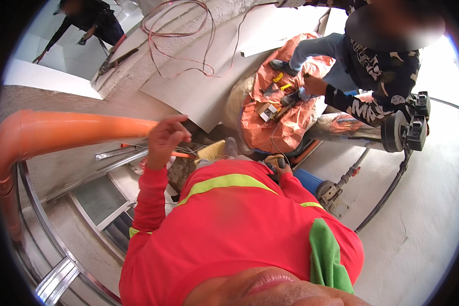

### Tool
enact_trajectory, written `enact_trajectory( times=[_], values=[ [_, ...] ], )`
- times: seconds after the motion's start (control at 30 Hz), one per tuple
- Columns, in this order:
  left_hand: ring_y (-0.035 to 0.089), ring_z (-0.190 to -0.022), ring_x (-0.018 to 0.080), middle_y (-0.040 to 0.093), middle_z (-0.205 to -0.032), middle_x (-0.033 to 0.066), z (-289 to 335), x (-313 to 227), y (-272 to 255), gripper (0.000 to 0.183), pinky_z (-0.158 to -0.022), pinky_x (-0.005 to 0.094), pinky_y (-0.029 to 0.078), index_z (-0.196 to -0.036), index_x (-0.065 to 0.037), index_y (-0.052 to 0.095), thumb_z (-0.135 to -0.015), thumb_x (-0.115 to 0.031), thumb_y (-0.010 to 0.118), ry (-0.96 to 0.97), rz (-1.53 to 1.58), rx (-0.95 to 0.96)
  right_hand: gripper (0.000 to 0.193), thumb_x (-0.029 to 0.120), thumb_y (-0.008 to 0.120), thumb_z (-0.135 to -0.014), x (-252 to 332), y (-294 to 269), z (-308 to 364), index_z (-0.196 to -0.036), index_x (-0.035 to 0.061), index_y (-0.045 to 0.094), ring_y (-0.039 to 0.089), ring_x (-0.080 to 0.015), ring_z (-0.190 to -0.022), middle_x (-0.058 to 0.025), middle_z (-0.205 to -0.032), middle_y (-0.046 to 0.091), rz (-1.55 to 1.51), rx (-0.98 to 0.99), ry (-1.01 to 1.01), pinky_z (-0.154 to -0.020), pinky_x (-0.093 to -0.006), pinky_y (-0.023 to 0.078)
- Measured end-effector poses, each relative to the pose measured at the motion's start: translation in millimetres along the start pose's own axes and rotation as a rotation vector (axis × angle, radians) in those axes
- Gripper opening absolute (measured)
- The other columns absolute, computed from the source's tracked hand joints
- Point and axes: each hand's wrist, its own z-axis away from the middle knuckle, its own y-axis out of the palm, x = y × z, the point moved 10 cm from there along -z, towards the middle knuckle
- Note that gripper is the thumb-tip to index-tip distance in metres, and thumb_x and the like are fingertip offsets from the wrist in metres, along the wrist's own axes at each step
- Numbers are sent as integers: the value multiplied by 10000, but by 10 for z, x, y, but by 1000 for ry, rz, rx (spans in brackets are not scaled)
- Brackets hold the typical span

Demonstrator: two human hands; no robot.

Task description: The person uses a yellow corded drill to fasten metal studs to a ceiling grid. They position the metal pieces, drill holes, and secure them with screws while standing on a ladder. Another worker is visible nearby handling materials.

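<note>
My left hand (167, 141) is raised in front of the big orange pipe (81, 125). Its index finger points out, the others are loosely bent and apart, and nothing is in it. Low by my right side, my right hand (284, 170) is closed around a small yellow and dark object (275, 161) whose kind I cannot make out. A thin cable rises near it. Between my hands, close to my feet, lies a yellow boxy thing (211, 151), partly hidden by my body.
Ahead, an orange sheet (255, 120) bears tools and a small box (266, 111). Another person (377, 71) sits beyond it; a second person (94, 23) works far left. A coiled red cable (150, 30) lies ahead. Blue canister (307, 181) at right; metal railing (46, 224) at left.
</note>
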Motion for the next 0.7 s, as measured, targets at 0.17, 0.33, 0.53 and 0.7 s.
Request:
enact_trajectory(
  times=[0.17, 0.33, 0.53, 0.7],
  values=[
    [664, -712, 164, 715, -955, 55, 251, -2605, 299, 399, -664, 275, 519, -1293, -143, 651, -910, -236, 715, 857, -35, 340, 554, 310, 860, -816, 79, -9, -1, -1176, 13, 561, 691, -225, -562, -117, -755, 699, 59, 43, -44, -461, -368, 537],
    [658, -617, 135, 683, -818, 2, 790, -3556, 970, 409, -619, 249, 476, -1369, -198, 616, -966, -268, 610, 1422, -170, 540, 730, 512, 848, -699, 131, -84, -144, -1203, 17, 662, 711, -343, -985, -209, -1080, 725, 166, 30, -81, -835, -441, 558],
    [606, -549, 101, 629, -715, -36, 788, -3769, 1191, 341, -560, 243, 452, -1299, -203, 645, -978, -204, 531, 1516, -222, 566, 616, 390, 886, -747, 441, -112, -158, -1151, 7, 621, 713, -275, -764, -177, -924, 721, 99, 12, -149, -616, -396, 555],
    [608, -544, 106, 632, -724, -35, 880, -3771, 1187, 307, -547, 259, 458, -1228, -251, 667, -934, -213, 590, 1461, -268, 438, 869, 627, 866, -664, 629, -149, 30, -1217, -12, 667, 698, -383, -1100, -241, -1184, 714, 170, 97, -107, -943, -464, 545]
  ],
)
